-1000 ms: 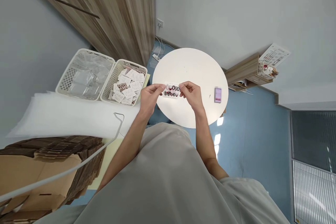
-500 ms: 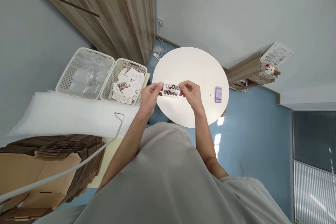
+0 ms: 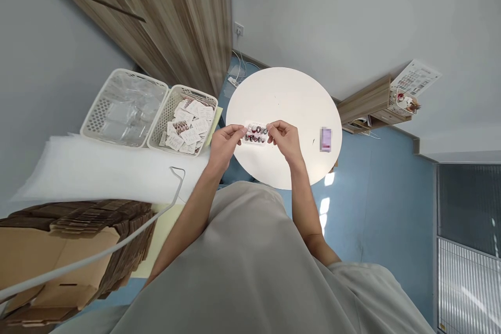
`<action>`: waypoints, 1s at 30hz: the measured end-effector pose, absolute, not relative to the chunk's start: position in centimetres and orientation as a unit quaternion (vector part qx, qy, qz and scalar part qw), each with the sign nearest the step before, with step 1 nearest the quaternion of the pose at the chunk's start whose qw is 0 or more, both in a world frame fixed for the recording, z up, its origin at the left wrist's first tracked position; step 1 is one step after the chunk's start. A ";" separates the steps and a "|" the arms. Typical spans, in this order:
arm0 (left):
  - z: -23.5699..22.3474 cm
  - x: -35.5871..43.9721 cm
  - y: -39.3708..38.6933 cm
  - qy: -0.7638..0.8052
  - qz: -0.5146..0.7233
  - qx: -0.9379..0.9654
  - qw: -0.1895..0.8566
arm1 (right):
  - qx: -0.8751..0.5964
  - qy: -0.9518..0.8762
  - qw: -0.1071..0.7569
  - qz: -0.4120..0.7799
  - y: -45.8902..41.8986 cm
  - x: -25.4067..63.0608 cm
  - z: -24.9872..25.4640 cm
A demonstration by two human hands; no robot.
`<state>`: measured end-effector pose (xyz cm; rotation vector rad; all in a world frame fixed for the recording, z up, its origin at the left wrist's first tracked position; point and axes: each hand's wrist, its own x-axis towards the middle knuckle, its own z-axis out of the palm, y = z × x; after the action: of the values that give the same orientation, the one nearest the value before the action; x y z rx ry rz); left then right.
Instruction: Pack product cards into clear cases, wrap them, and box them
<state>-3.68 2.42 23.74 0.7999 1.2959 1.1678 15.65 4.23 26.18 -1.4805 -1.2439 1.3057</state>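
Between my hands, above the near part of the round white table (image 3: 289, 99), is a small clear pack of press-on nails (image 3: 256, 134). Its nails are dark, red and pale, set in two rows. My left hand (image 3: 226, 143) pinches the pack's left edge with thumb and finger. On the right edge, my right hand (image 3: 285, 138) grips it the same way, fingers curled. A purple-and-pink item, blurred out (image 3: 325, 139), lies at the table's right side.
Left of the table, a white basket (image 3: 151, 138) holds several printed cards, some with nails. Beside it, another basket (image 3: 84, 128) contains clear plastic packaging. White foam sheets (image 3: 117, 172) and folded cardboard boxes (image 3: 78, 250) lie nearer, crossed by a grey metal rod (image 3: 136, 237).
My left thumb and fingers have shifted slightly right along the pack's upper left edge. Both hands still hold the pack in nearly the same place.
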 end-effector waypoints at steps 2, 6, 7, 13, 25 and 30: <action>23.7 -3.6 2.5 0.560 0.499 0.344 0.566 | -0.585 -0.491 0.389 0.515 4.2 15.7 26.1; 23.4 -3.5 2.6 0.567 0.494 0.350 0.558 | -0.584 -0.493 0.391 0.512 4.1 15.8 25.7; 23.4 -3.5 2.6 0.570 0.493 0.351 0.555 | -0.584 -0.494 0.392 0.512 4.1 15.8 25.7; 23.3 -3.3 2.7 0.576 0.496 0.345 0.551 | -0.583 -0.495 0.388 0.514 4.1 15.9 25.6; 23.7 -3.5 2.7 0.572 0.496 0.348 0.553 | -0.564 -0.500 0.398 0.523 4.2 15.8 25.7; 23.6 -3.4 2.8 0.572 0.493 0.347 0.556 | -0.566 -0.496 0.395 0.527 4.2 15.7 25.4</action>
<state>-3.42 2.79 23.56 0.8181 1.3510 1.1639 15.74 4.18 25.45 -1.4349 -1.2566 1.3366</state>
